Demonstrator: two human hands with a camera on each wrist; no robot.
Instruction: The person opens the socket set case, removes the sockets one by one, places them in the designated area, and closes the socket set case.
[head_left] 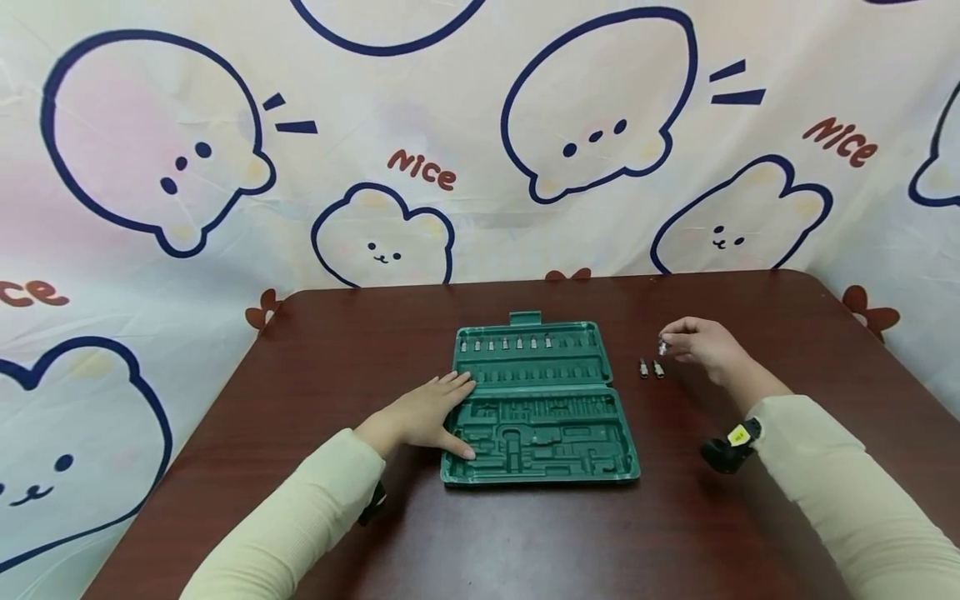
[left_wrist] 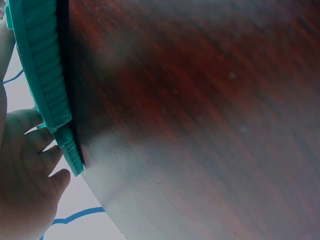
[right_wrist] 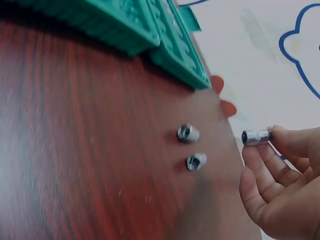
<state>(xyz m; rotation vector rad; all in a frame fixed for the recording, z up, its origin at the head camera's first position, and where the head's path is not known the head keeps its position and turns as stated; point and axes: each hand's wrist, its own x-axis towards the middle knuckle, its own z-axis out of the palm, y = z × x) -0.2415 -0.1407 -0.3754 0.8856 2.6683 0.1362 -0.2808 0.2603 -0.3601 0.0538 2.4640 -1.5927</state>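
The right hand (head_left: 703,345) pinches a socket (right_wrist: 256,137) (two others (right_wrist: 189,134) nearby). The left hand (head_left: 422,414), fingers apart, touches a green case (head_left: 534,360).

I take the place at the cameras' end for an indoor filming corner, though whether in a home or studio I cannot tell. Pale, lightly creased cloth (head_left: 465,108) printed with navy-outlined cartoon bears (head_left: 386,237) and red-brown "Nice" lettering (head_left: 422,170) hangs behind and on both sides of a dark reddish-brown wood-grain table (head_left: 540,537). At the person's cream right cuff (head_left: 787,421) sits my black wrist camera (head_left: 724,457) with its yellow label (head_left: 738,436).
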